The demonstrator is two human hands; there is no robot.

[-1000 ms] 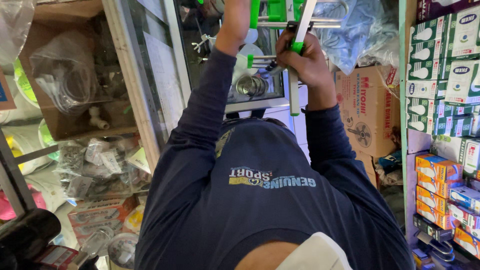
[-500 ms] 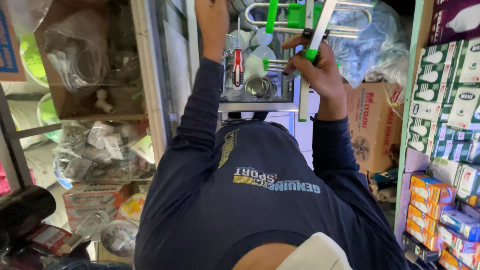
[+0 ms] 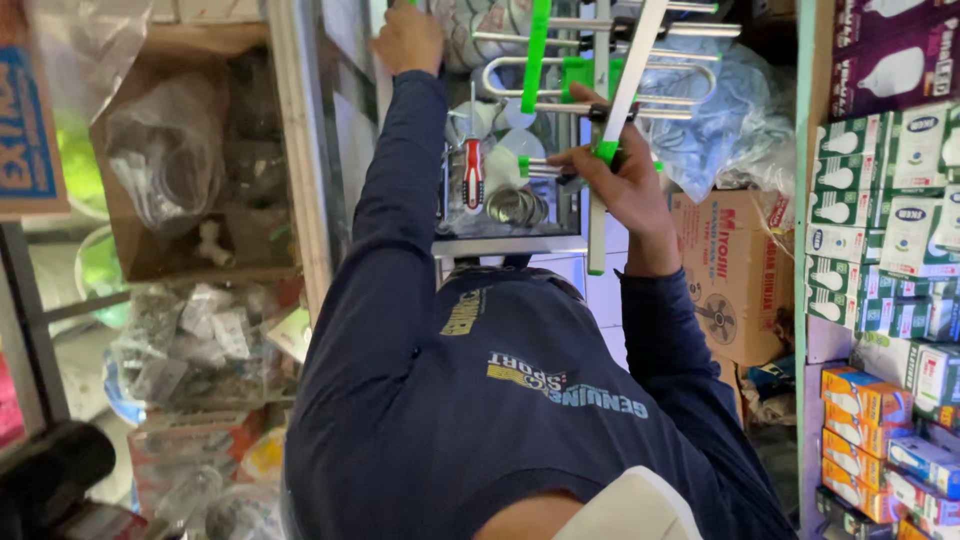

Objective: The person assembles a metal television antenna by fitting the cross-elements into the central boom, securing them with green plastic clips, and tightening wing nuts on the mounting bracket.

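My right hand [image 3: 625, 178] grips a TV antenna [image 3: 610, 75] made of silver metal rods and green plastic clamps, holding it at a green clamp on a slanted rod. The antenna hangs over a glass counter [image 3: 510, 245]. My left hand [image 3: 408, 40] reaches up to the top edge of the view beside the antenna's left end. Its fingers are curled away from me, so what they hold is hidden. A screwdriver with a red handle [image 3: 472, 176] and some round metal parts [image 3: 515, 206] lie on the counter under the antenna.
Green and white bulb boxes [image 3: 880, 215] and orange and blue boxes [image 3: 870, 400] fill the shelves on the right. A cardboard box with a fan picture [image 3: 735, 275] and a blue plastic bag [image 3: 725, 125] sit beyond the counter. At left is an open carton of bagged parts [image 3: 170, 165].
The view has tilted, so more of the antenna shows and my right hand sits lower in the frame. My left hand has drifted slightly left. The right grip is unchanged.
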